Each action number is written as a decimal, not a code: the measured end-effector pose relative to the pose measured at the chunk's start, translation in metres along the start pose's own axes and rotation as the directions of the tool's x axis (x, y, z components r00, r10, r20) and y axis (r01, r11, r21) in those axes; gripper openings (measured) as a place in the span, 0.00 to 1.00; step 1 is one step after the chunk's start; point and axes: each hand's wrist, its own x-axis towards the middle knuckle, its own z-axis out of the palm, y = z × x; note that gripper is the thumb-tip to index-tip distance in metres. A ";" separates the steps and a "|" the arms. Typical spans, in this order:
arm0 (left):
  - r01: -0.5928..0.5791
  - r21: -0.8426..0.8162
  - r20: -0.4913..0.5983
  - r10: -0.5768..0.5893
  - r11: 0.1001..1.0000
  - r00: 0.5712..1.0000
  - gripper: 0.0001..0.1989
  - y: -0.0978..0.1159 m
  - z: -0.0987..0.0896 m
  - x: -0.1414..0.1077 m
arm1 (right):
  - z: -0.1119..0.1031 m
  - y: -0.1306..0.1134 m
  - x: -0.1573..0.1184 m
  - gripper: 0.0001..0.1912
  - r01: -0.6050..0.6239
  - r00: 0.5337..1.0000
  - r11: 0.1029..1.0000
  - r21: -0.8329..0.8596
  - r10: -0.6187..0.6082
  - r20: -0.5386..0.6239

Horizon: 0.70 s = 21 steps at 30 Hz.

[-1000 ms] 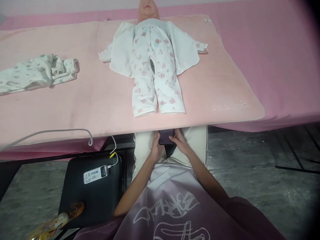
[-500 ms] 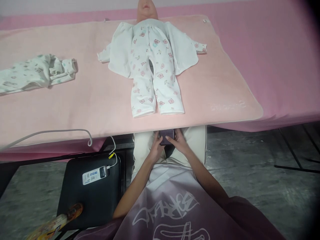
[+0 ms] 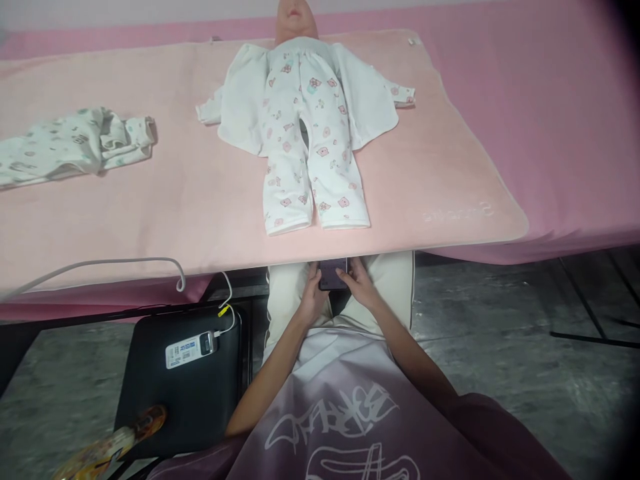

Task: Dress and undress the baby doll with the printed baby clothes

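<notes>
Over my lap, just below the table edge, a dark phone [image 3: 332,275] is held between both hands. My left hand [image 3: 313,293] grips its left side with the fingers wrapped round it. My right hand [image 3: 361,285] holds the right side, its thumb over the screen. On the pink mat [image 3: 210,207] lies a doll [image 3: 296,21], its head partly cut off by the top of the view. White trousers [image 3: 320,140] with pink prints cover its body and legs, and a white top [image 3: 373,110] is spread open beneath.
A crumpled white printed garment [image 3: 75,147] lies on the mat at left. A white cable [image 3: 125,261] crosses the front left edge. On a black stool [image 3: 185,400] rests a white power bank [image 3: 190,351] with a cable plugged in. Dark metal legs [image 3: 590,337] stand at right.
My right thumb has shifted slightly to the right over the phone screen. Both hands still hold the phone, and the doll and clothes lie as before.
</notes>
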 end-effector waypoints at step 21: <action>-0.051 -0.054 -0.030 0.050 0.997 0.998 0.24 0.003 0.004 0.002 | -0.008 -0.005 -0.009 0.38 0.002 0.995 1.000 -0.011 -0.001 0.099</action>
